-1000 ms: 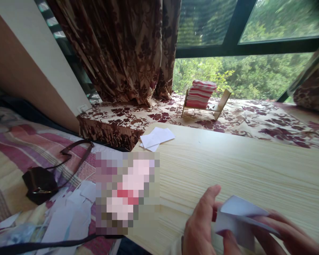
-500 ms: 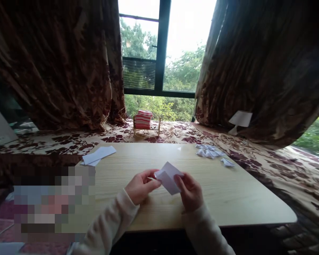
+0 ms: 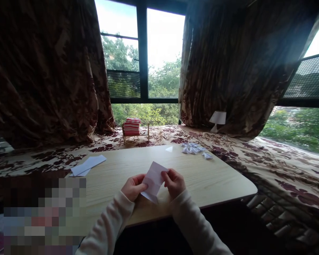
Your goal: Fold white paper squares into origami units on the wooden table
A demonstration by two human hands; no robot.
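Between my hands, above the near part of the table, is a small white sheet of paper (image 3: 153, 179) with crease lines across it. My left hand (image 3: 133, 186) pinches its lower left edge between thumb and fingers. At the upper right edge, my right hand (image 3: 174, 181) grips it with thumb and fingertips. The lower end of the sheet bends at a crease. Several folded white paper pieces (image 3: 192, 148) lie in a cluster at the table's far right, with one folded piece (image 3: 207, 156) apart from them. Flat white paper strips (image 3: 89, 165) overlap at the far left.
The pale wooden table (image 3: 117, 166) stands against a ledge covered in floral cloth (image 3: 164, 133). A small rack holds folded red-and-white striped cloths (image 3: 132, 126). A white lamp (image 3: 218, 118) stands by the right curtain (image 3: 223, 71). A blurred-out patch covers the lower left.
The view has turned to the right. The paper now shows more of its length, with a bend at its lower end, and my right hand grips it higher up.
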